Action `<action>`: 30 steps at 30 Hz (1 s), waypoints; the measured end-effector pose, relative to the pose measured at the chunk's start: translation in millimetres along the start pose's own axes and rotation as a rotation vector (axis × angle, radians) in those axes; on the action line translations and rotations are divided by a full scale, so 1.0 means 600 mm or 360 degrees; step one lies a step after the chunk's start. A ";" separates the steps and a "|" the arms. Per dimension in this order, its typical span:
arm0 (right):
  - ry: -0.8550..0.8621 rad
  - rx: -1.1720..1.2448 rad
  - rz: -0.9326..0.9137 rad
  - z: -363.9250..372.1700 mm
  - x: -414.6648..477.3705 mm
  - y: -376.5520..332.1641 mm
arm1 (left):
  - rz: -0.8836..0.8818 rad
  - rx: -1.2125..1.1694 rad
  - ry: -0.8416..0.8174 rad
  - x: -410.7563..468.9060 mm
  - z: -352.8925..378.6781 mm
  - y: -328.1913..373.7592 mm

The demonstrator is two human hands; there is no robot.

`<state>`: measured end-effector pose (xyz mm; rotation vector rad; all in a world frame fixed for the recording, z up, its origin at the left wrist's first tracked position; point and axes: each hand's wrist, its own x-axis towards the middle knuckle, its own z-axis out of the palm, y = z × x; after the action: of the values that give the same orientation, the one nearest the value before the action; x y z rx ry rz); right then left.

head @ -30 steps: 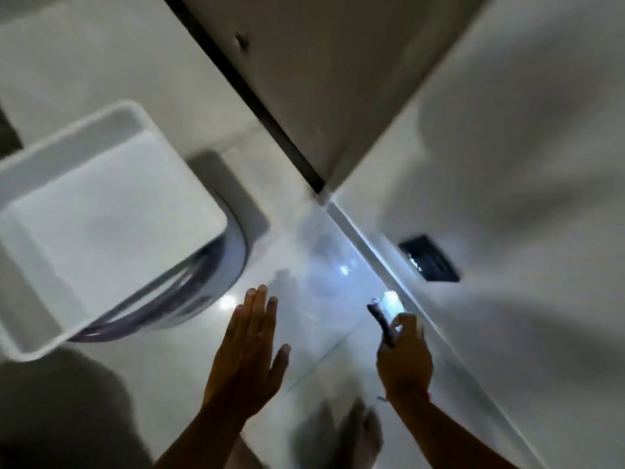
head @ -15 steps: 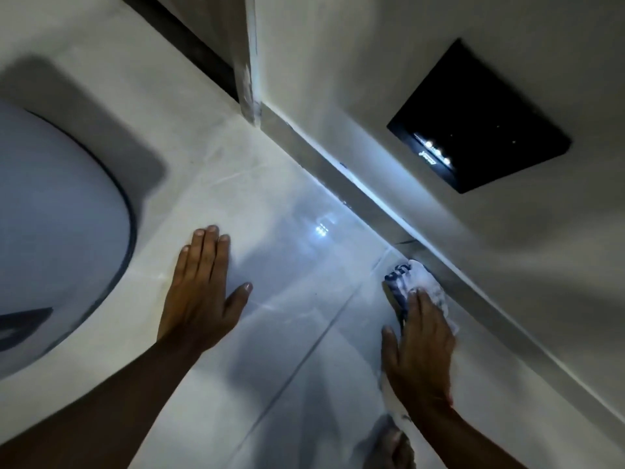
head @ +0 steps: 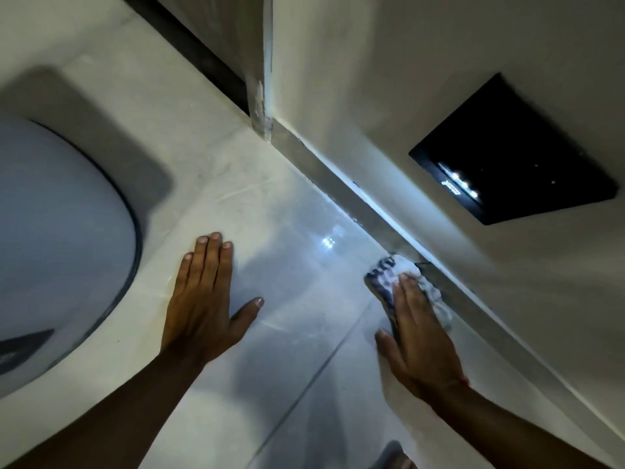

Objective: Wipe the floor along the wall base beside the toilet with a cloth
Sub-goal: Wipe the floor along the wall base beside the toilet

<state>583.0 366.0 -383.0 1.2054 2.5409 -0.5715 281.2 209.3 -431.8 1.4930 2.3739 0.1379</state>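
Flat beneath the right hand (head: 421, 336), the cloth (head: 385, 274) touches the skirting (head: 345, 184).

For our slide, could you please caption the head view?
Right hand presses cloth on floor beside skirting; left hand flat beside toilet.

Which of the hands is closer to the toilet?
Left. The left hand lies flat on the floor beside the toilet; the right hand presses the cloth by the wall.

Right hand (head: 419, 336) lowered, pressing cloth (head: 382, 270) onto the floor (head: 297, 350)
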 end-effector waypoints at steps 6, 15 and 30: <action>0.0092 0.0104 -0.0174 -0.019 0.172 -0.115 | 0.0025 0.0030 -0.0020 0.008 -0.002 -0.012; 0.0054 0.0005 -0.0010 -0.011 0.073 -0.054 | 0.0065 -0.0010 0.0016 0.004 -0.008 -0.014; 0.0069 0.0213 -0.0160 -0.046 0.221 -0.146 | -0.0085 -0.0043 0.0037 0.024 -0.009 -0.006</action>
<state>430.6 418.1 -391.8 1.1491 2.6485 -0.7573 270.7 221.2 -431.0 1.4222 2.4179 0.1751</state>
